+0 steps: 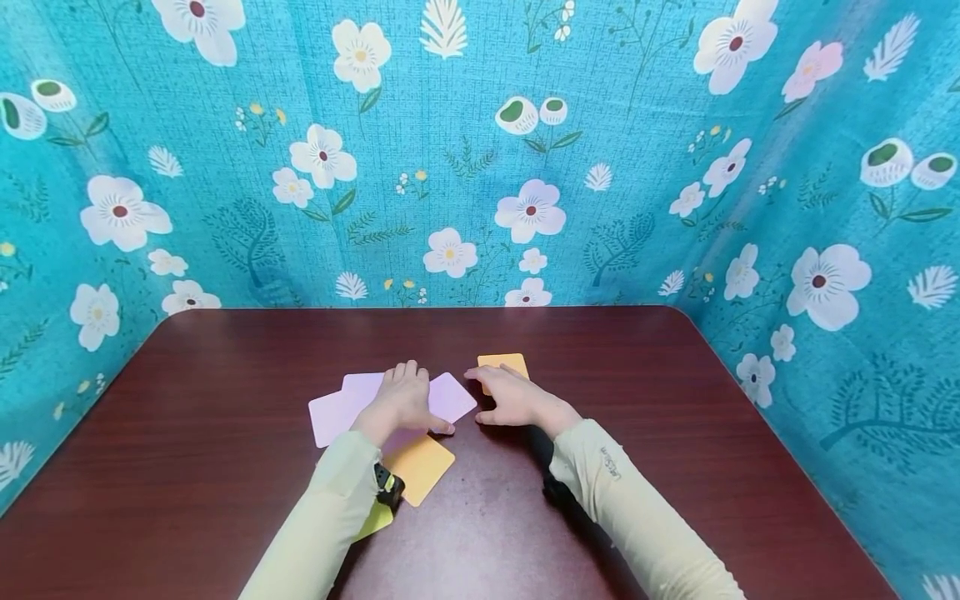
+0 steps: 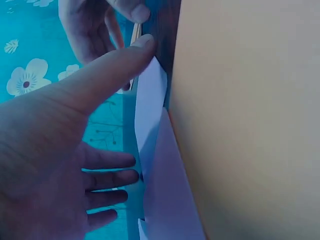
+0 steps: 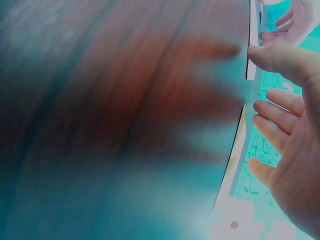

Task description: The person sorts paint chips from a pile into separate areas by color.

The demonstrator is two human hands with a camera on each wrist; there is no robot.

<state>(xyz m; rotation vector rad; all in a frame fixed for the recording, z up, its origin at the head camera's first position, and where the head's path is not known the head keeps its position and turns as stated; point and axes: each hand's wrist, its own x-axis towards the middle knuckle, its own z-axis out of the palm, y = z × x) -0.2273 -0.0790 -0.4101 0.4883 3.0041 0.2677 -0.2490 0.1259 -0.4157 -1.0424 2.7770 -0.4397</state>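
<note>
Head view, left to right. Teal floral cloth (image 1: 90, 208) covers the left side, wraps the back wall (image 1: 450, 167) and runs down the right side (image 1: 862, 292), with white and pink flowers, feathery leaves and green buds printed all over. It boxes in a dark reddish-brown wood-grain tabletop (image 1: 675, 433) with rounded far corners, filling the lower half of the frame.

Centre-left of the tabletop: pale lilac cards (image 1: 333, 415) fanned flat, overlapping, one corner pointing right (image 1: 452, 395). The left hand (image 1: 401, 400) lies flat on top of them, fingers straight and close together, thumb stretched right along the near edge; it presses the cards and pinches nothing. The left wrist view shows the same: relaxed straight fingers (image 2: 107, 175), thumb tip at a card edge. Below that hand, toward the lower centre, an orange card (image 1: 420, 467) lies tilted, partly under the lilac ones, and a yellow-green card (image 1: 375, 521) peeks out by the left sleeve (image 1: 330, 517), which is light green. A black wrist strap (image 1: 388, 487) sits at the cuff.

Just right of centre: the right hand (image 1: 513, 396) is palm down, fingers straight and slightly spread, resting over a second orange card (image 1: 504, 362) that sticks out beyond the fingertips. Index finger points left, near the lilac corner; touching or not, cannot tell. The right wrist view is blurred; fingers (image 3: 272, 125) look loosely apart. The right sleeve (image 1: 637, 517) runs to the lower right.
</note>
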